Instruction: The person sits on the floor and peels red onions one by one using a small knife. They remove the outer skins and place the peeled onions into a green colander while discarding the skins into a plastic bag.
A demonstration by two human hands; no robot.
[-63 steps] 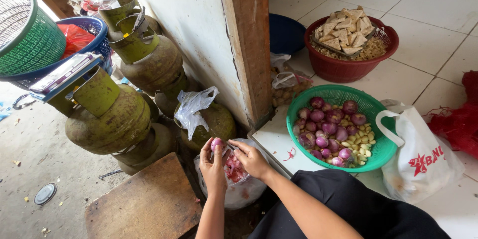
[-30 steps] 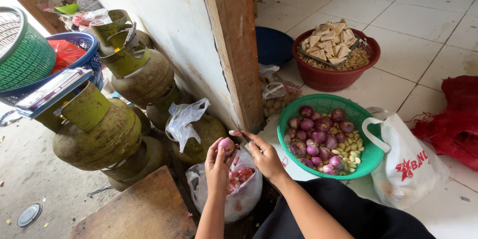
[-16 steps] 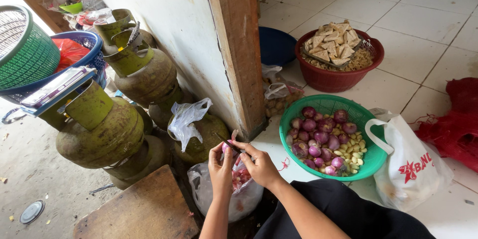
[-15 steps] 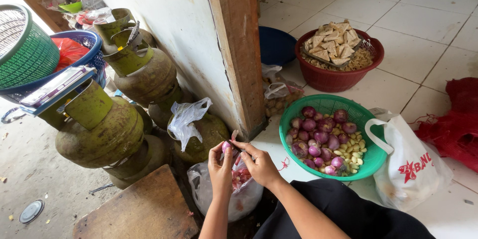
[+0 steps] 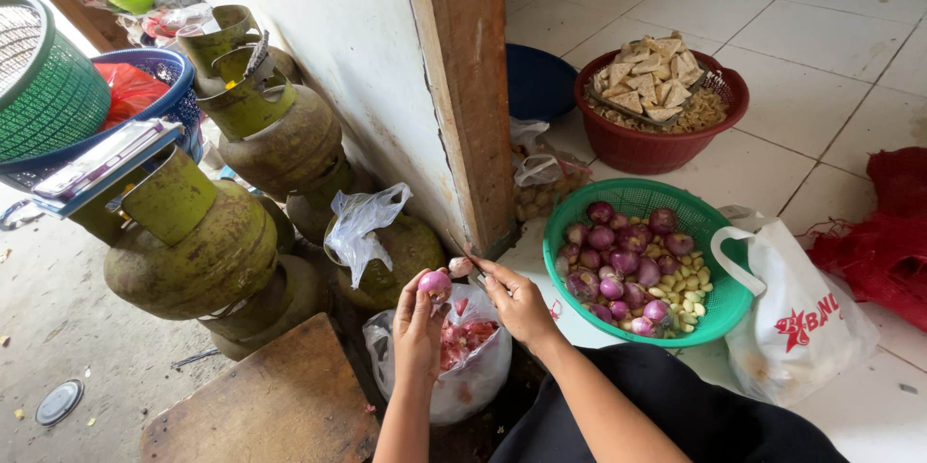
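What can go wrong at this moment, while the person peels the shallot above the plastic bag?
1. The left hand holds the shallot only by the fingertips; it may slip and fall into the plastic bag of peels.
2. The right hand seems to hold a small blade close to the left fingers, so a slip may cut them.
3. The bag stands loose on the floor edge and may tip over.

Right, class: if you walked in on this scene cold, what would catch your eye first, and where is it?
At bottom centre, the left hand holds up a peeled pink shallot over a plastic bag of peelings, with the right hand close beside it. To the right, a green basket of purple shallots and garlic cloves sits on the tiled floor. On the left stand worn olive-green gas cylinders.
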